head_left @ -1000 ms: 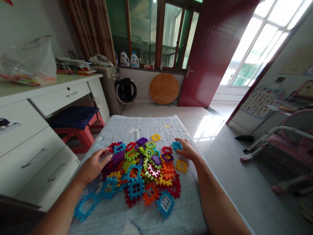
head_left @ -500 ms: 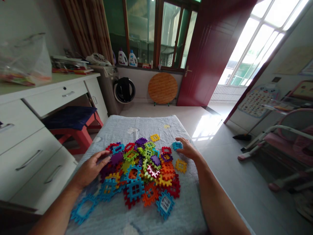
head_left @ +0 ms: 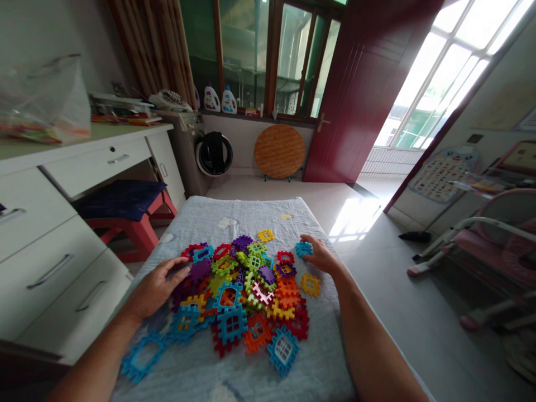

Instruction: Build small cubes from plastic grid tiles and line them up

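Note:
A heap of plastic interlocking building tiles (head_left: 230,296) in several colours lies on a cloth-covered surface (head_left: 318,357). My left hand (head_left: 161,285) rests at the heap's left edge, fingers curved and apart, next to a purple tile (head_left: 200,271). On the right, my right hand (head_left: 321,255) is open beside a small blue tile (head_left: 303,249); whether the fingers touch it I cannot tell. A yellow tile (head_left: 310,284) lies just below that hand. Nearer me are a blue frame tile (head_left: 144,356) and a blue window tile (head_left: 283,349).
White drawers (head_left: 50,257) and a red stool (head_left: 144,231) with a dark top stand left of the surface. A washing machine (head_left: 184,151), a round wooden tabletop (head_left: 280,151) and a red door (head_left: 355,95) are beyond. A pink chair (head_left: 481,240) stands right.
The camera view has shifted very slightly. Both hands and the tiles stay where they were.

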The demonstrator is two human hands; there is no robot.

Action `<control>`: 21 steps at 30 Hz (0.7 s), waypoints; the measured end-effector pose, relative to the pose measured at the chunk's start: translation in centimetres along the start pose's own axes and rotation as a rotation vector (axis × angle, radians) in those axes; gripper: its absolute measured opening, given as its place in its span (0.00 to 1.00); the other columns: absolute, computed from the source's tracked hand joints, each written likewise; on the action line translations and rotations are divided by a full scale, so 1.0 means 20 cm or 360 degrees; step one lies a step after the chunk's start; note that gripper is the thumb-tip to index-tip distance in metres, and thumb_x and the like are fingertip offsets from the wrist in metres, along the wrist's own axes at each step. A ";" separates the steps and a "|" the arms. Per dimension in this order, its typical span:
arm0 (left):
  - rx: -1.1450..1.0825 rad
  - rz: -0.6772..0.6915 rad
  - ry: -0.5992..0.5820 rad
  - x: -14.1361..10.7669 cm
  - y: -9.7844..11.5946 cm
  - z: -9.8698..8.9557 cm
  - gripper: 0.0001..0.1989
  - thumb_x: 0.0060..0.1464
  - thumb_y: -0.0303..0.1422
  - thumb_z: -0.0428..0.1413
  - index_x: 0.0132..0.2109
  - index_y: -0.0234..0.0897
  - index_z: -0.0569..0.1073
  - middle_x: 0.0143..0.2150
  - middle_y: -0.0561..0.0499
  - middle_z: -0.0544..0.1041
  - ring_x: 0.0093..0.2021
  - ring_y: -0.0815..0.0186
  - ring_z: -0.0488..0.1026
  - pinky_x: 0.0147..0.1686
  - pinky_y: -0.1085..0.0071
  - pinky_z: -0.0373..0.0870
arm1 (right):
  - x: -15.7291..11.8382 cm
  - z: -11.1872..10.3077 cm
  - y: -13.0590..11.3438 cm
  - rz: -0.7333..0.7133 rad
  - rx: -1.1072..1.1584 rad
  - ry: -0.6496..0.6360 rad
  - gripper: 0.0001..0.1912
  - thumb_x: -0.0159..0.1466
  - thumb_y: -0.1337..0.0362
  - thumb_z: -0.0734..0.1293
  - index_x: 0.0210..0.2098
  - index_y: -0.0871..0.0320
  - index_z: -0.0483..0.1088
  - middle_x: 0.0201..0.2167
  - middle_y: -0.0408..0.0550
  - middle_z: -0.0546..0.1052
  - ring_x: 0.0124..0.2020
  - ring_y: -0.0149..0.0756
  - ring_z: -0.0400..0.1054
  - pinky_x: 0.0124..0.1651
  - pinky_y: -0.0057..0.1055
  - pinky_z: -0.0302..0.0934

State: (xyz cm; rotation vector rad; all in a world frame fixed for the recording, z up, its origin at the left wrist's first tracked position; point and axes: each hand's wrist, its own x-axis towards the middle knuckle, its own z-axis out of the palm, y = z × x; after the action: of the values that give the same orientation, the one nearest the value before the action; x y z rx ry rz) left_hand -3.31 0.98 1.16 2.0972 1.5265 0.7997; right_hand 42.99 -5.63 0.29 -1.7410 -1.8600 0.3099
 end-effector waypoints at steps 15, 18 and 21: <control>-0.0079 -0.0024 -0.0025 0.00 -0.02 0.01 0.29 0.47 0.56 0.51 0.47 0.39 0.74 0.48 0.46 0.78 0.48 0.56 0.75 0.47 0.65 0.72 | 0.02 -0.01 -0.05 0.0097 -0.0284 -0.0205 0.32 0.49 0.70 0.66 0.54 0.55 0.66 0.49 0.51 0.70 0.51 0.45 0.62 0.53 0.39 0.56; -0.0078 -0.0018 -0.0032 0.00 -0.03 0.01 0.28 0.47 0.55 0.51 0.47 0.39 0.74 0.49 0.46 0.78 0.49 0.55 0.75 0.49 0.64 0.72 | 0.06 -0.03 -0.06 0.0091 -0.0367 -0.0258 0.30 0.46 0.69 0.68 0.50 0.54 0.69 0.46 0.50 0.71 0.47 0.45 0.63 0.50 0.38 0.56; -0.0077 -0.0034 -0.0044 0.01 -0.04 0.01 0.29 0.47 0.55 0.51 0.47 0.39 0.74 0.49 0.45 0.77 0.49 0.54 0.74 0.50 0.63 0.71 | 0.13 -0.07 -0.02 0.0076 -0.0398 -0.0210 0.29 0.45 0.69 0.69 0.49 0.53 0.69 0.45 0.49 0.71 0.47 0.44 0.63 0.49 0.37 0.56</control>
State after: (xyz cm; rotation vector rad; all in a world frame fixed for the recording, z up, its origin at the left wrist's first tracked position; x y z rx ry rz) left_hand -3.59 1.36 0.52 2.0455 1.4978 0.7887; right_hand 43.43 -3.41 2.27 -1.9753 -2.0254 0.2229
